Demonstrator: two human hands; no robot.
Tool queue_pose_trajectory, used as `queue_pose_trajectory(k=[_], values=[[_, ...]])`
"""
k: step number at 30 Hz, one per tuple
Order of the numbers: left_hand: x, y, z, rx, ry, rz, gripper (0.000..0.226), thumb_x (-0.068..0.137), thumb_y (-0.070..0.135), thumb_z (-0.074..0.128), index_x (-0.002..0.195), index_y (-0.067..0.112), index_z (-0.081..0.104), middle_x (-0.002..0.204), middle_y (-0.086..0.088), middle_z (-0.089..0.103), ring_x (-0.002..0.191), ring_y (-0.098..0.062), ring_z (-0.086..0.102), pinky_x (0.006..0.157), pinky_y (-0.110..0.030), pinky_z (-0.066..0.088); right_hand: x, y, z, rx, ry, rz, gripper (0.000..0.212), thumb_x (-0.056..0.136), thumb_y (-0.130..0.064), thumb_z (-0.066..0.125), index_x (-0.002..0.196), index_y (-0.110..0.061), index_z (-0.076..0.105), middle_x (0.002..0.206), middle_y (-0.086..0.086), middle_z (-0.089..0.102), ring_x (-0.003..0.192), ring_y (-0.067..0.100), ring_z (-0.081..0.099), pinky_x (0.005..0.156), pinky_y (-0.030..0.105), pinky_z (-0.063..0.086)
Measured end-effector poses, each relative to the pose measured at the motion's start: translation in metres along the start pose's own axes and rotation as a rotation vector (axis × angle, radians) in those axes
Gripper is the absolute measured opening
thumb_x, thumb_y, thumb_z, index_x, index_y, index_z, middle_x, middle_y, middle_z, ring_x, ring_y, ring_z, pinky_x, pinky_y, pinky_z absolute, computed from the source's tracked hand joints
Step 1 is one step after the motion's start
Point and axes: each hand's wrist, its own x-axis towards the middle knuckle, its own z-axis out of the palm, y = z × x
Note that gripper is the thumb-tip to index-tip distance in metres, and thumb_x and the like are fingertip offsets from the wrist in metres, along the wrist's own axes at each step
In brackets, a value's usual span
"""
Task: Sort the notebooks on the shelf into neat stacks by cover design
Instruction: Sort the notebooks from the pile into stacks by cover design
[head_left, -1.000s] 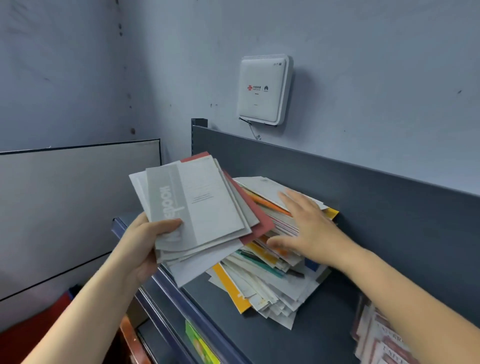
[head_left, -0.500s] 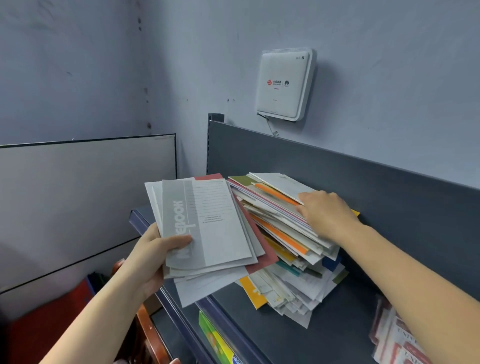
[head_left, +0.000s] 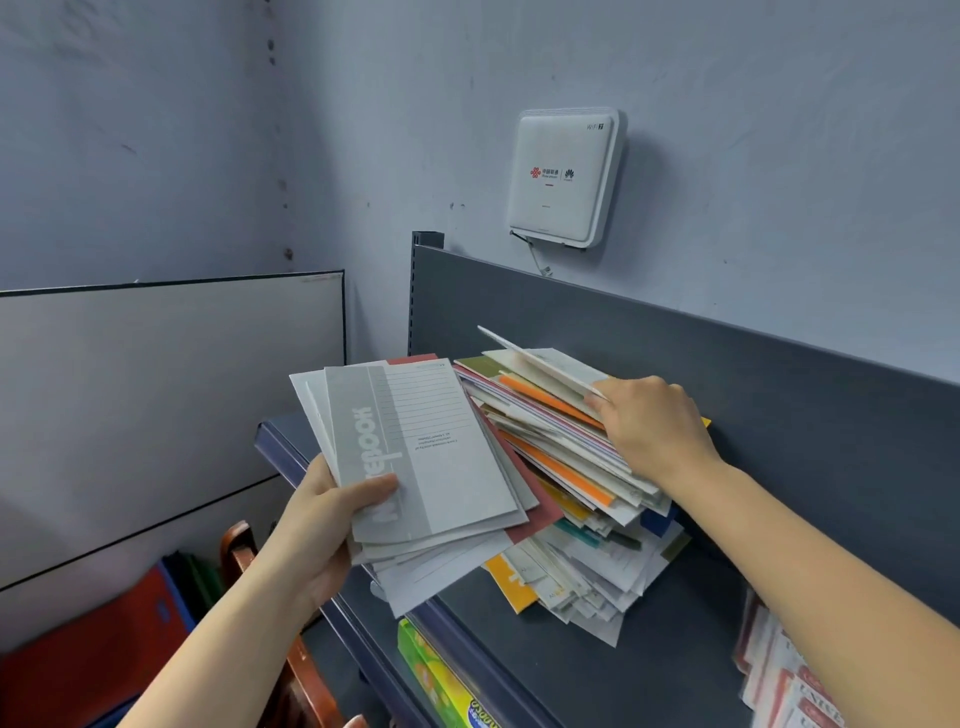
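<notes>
Notebooks in a grey-covered bundle (head_left: 431, 457) sat fanned in the left hand (head_left: 322, 519), which gripped them with the thumb pressed across the top cover. The right hand (head_left: 649, 426) had its fingers curled and pinched the near corner of a white notebook (head_left: 540, 364), tilted up off the top of a loose, mixed pile (head_left: 571, 519) on the dark grey shelf (head_left: 597, 665). The bundle hung over the shelf's front edge, overlapping the pile's left side. Farther right on the shelf lay a stack of red-printed covers (head_left: 779, 675). A green-and-yellow packet (head_left: 436, 670) showed below the shelf, and a white wall box (head_left: 566, 176) was mounted above the back panel (head_left: 727, 374).
</notes>
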Motion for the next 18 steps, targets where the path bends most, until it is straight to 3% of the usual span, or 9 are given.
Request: queue_pose_trajectory(k=[3,6,8,10,12,13,15,17,18], values=[[0.000,-0.002,-0.001,-0.015,-0.013,0.004,0.051,0.084,-0.004,0.061,0.131,0.015,0.049,0.118,-0.008,0.069,0.103,-0.031,0.068,0.079,-0.044,0.057,-0.014,-0.028,-0.010,-0.026,0.053,-0.069,0.025,0.101,-0.021,0.034,0.093,-0.018,0.057,0.090,0.004,0.069,0.073,0.028,0.058,0.056,0.030,0.033],[-0.001,-0.006,0.000,-0.036,-0.030,0.019,0.051,0.085,0.001,0.063,0.132,0.016,0.047,0.119,-0.009,0.068,0.104,-0.031,0.067,0.088,-0.051,0.054,-0.035,-0.074,-0.010,0.030,0.066,-0.177,0.026,0.093,-0.011,0.039,0.106,-0.024,0.057,0.101,-0.003,0.066,0.091,0.025,0.063,0.051,0.028,0.032],[-0.004,-0.007,0.000,-0.057,-0.063,0.040,0.046,0.087,0.006,0.061,0.131,0.013,0.049,0.119,-0.011,0.068,0.105,-0.032,0.067,0.092,-0.052,0.051,-0.054,-0.104,0.001,0.090,-0.015,-0.279,0.030,0.089,-0.007,0.047,0.114,-0.020,0.056,0.112,-0.002,0.063,0.103,0.022,0.060,0.066,0.031,0.049],[-0.010,-0.009,-0.002,-0.060,-0.093,0.059,0.045,0.086,0.010,0.061,0.130,0.011,0.050,0.119,-0.012,0.068,0.107,-0.031,0.066,0.094,-0.050,0.051,-0.073,-0.121,0.013,0.125,-0.068,-0.334,0.031,0.083,-0.009,0.058,0.114,-0.016,0.059,0.110,0.000,0.065,0.098,0.019,0.063,0.077,0.032,0.054],[-0.016,-0.015,-0.009,-0.046,-0.106,0.067,0.048,0.083,0.010,0.063,0.129,0.011,0.050,0.118,-0.011,0.068,0.107,-0.031,0.066,0.091,-0.048,0.052,-0.087,-0.122,0.021,0.153,-0.130,-0.337,0.033,0.085,-0.022,0.049,0.115,-0.015,0.060,0.111,0.000,0.065,0.098,0.016,0.064,0.082,0.031,0.054],[-0.019,-0.019,-0.013,-0.042,-0.105,0.061,0.049,0.082,0.009,0.065,0.129,0.012,0.049,0.118,-0.011,0.068,0.106,-0.031,0.066,0.090,-0.048,0.053,-0.093,-0.122,0.022,0.179,-0.219,-0.336,0.040,0.089,-0.030,0.039,0.121,-0.015,0.058,0.120,0.001,0.062,0.108,0.018,0.061,0.090,0.033,0.051],[-0.026,-0.029,-0.019,-0.035,-0.093,0.031,0.049,0.082,0.006,0.066,0.128,0.012,0.049,0.118,-0.011,0.068,0.105,-0.031,0.067,0.086,-0.047,0.055,-0.103,-0.119,0.020,0.276,-0.345,-0.315,0.060,0.092,-0.052,0.024,0.139,-0.020,0.044,0.145,0.000,0.042,0.134,0.017,0.038,0.112,0.037,0.030],[-0.037,-0.037,-0.023,-0.023,-0.104,0.005,0.054,0.079,0.003,0.071,0.128,0.013,0.048,0.118,-0.011,0.068,0.104,-0.032,0.067,0.083,-0.045,0.056,-0.111,-0.111,0.015,0.357,-0.420,-0.201,0.072,0.086,-0.066,0.019,0.148,-0.030,0.027,0.157,-0.010,0.017,0.144,0.009,0.011,0.118,0.032,0.011],[-0.042,-0.041,-0.025,-0.025,-0.119,-0.009,0.059,0.076,0.004,0.072,0.129,0.013,0.048,0.120,-0.012,0.067,0.105,-0.033,0.067,0.081,-0.045,0.057,-0.113,-0.105,0.016,0.376,-0.412,-0.128,0.071,0.087,-0.065,0.023,0.149,-0.032,0.020,0.157,-0.014,0.010,0.144,0.007,0.006,0.119,0.031,0.010]])
